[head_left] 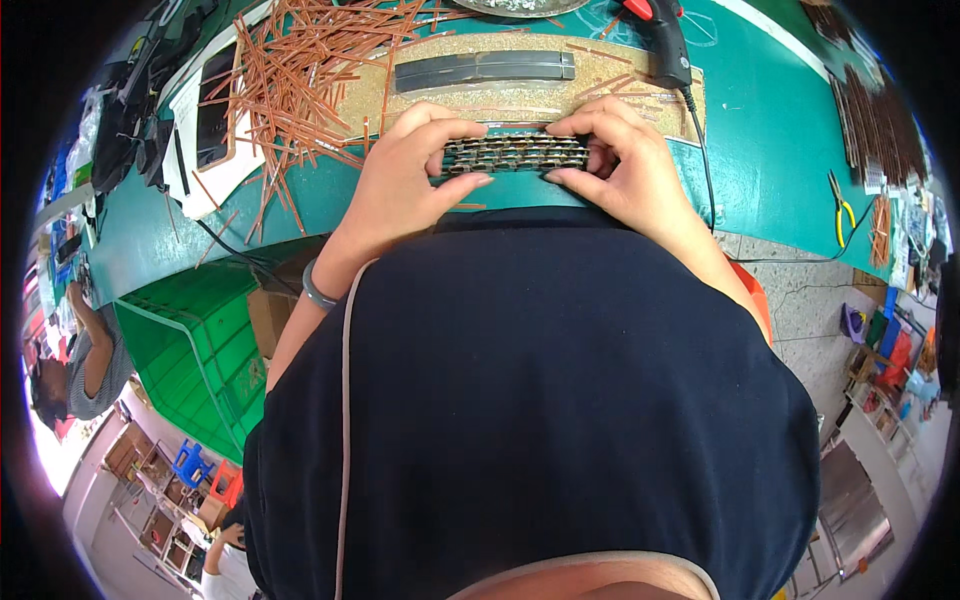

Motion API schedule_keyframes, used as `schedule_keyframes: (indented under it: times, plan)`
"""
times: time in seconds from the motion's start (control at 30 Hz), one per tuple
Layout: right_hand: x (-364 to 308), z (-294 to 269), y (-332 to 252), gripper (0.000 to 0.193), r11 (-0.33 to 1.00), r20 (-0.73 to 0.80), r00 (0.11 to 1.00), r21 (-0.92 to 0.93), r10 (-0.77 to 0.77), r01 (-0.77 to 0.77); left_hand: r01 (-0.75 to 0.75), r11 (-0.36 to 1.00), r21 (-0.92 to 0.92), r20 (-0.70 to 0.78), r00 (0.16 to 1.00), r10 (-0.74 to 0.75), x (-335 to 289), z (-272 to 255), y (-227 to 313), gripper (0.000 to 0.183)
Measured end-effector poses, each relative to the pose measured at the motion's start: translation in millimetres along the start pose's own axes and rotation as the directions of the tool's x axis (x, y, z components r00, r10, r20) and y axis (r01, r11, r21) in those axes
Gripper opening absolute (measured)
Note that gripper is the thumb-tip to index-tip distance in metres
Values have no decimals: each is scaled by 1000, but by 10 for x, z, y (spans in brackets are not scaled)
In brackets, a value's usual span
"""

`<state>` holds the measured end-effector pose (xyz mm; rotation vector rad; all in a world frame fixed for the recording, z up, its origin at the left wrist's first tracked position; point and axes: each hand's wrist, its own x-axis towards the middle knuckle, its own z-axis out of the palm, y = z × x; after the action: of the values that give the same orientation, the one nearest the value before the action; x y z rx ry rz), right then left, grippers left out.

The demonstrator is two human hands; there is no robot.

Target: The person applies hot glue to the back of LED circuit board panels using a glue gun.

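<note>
Both hands grip a short stack of narrow strips (515, 153) near the table's front edge, close to my body. Its dark edges carry gold-coloured segments in several rows. My left hand (405, 175) pinches the left end, with the thumb on the near side and the fingers on the far side. At the right end my right hand (635, 165) holds it the same way. Just beyond lies a tan speckled board (620, 60) bearing a dark grey grooved bar (485, 71). A messy heap of thin brown strips (300, 70) spreads to the left.
A black-and-red corded hand tool (665, 45) lies at the board's right. Yellow-handled pliers (842, 212) and bundled brown strips (878, 125) are on the green table (765, 150). A phone (215, 110) rests far left. Below stands a green crate (190, 350); another person (90, 360) sits left.
</note>
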<state>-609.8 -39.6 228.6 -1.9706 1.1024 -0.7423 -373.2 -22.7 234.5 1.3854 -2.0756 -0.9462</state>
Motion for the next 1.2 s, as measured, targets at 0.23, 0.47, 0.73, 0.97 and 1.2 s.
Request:
schedule_keyframes:
  times: [0.23,0.47,0.73,0.97,1.2]
  plan:
    - [-13,15,14,35,1000,-17,1000,-10,2,-2,-365,808,462,2,912,410,129,19,80,40]
    - [-23,18,20,35,1000,-55,998,4,-8,8,-371,759,535,188,928,320,206,165,99,44]
    - [202,-249,-158,30,502,147,965,831,219,-241,309,793,-526,346,929,-132,194,-34,176,44]
    - [322,-145,-113,31,406,177,953,874,245,-267,588,-146,-795,597,802,-18,203,-33,181,50]
    - [350,-120,-106,33,385,178,958,887,225,-256,579,-134,-804,577,815,57,231,-58,138,52]
